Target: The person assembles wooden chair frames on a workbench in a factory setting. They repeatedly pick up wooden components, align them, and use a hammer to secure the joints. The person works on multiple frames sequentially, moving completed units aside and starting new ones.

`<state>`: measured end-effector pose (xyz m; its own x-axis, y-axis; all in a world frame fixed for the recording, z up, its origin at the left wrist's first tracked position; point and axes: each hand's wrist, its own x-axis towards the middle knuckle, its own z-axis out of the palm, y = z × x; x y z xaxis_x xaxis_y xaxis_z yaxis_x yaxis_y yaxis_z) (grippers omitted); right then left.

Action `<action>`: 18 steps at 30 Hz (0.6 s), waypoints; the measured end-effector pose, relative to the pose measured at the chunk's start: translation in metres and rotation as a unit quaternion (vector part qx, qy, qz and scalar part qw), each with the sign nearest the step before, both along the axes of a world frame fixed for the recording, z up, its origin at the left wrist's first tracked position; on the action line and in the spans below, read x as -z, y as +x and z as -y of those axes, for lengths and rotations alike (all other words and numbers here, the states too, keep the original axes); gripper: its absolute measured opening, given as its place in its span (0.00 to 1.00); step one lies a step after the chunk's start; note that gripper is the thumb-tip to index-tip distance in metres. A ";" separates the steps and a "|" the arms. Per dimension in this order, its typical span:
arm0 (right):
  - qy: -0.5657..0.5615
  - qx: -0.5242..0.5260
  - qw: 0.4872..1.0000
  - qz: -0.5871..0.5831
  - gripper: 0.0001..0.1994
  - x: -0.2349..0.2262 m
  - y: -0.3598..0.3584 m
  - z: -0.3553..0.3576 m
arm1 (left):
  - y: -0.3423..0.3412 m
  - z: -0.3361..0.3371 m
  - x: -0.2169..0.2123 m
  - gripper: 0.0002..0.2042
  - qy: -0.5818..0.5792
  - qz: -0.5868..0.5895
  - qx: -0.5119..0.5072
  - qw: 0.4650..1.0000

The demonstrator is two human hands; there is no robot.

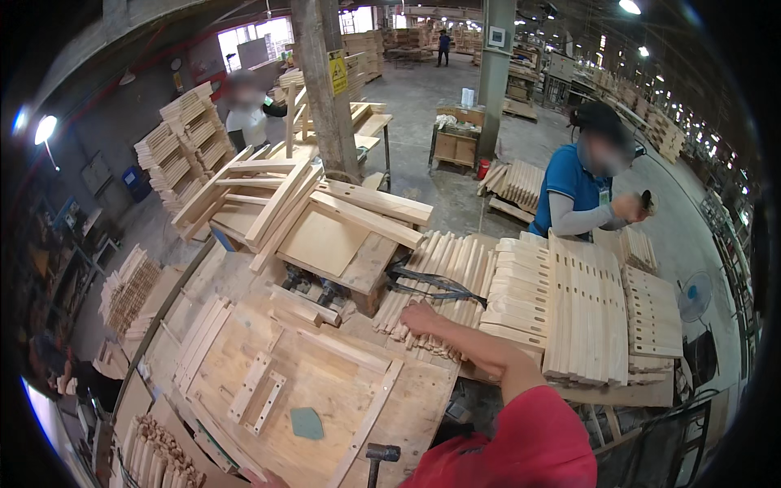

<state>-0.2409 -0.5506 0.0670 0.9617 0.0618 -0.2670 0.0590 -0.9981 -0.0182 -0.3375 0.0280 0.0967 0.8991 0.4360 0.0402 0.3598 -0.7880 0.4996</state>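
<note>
My right hand point(420, 317) reaches out from a red sleeve and rests on a pile of rounded wooden sticks point(443, 268), its fingers curled over the near end of one stick. A black strap point(431, 283) lies across the pile just beyond the hand. At the lower edge a small sliver of skin point(256, 481) may be my left hand; its fingers do not show. A hammer point(381, 454) lies close to me on the plywood jig board point(325, 370), which has wooden slats fixed to it and a teal patch point(307, 423).
Stacks of slotted wooden pieces point(586, 317) stand to the right of the sticks. Assembled wooden frames point(309, 220) are piled beyond the board. A person in a blue shirt point(579, 191) works behind the stacks, and another person point(244, 110) stands at the far left. A pillar point(325, 89) rises behind.
</note>
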 end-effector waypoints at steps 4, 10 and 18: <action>0.040 -0.096 0.994 0.029 0.11 0.007 -0.021 0.070 | 0.007 0.018 0.017 0.31 -0.038 -0.007 0.008 0.999; 0.092 -0.141 0.986 0.018 0.11 -0.020 -0.002 0.064 | 0.019 0.013 0.026 0.34 -0.005 0.047 -0.004 0.999; 0.302 -0.333 0.893 0.031 0.08 -0.086 0.046 -0.154 | 0.035 0.190 0.031 0.26 -0.423 0.018 0.204 0.883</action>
<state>-0.1946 -0.3964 0.1528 0.6705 0.7395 0.0603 0.6545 -0.5512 -0.5174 -0.3028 -0.1621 0.0652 0.9930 -0.0361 -0.1122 0.1036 -0.1874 0.9768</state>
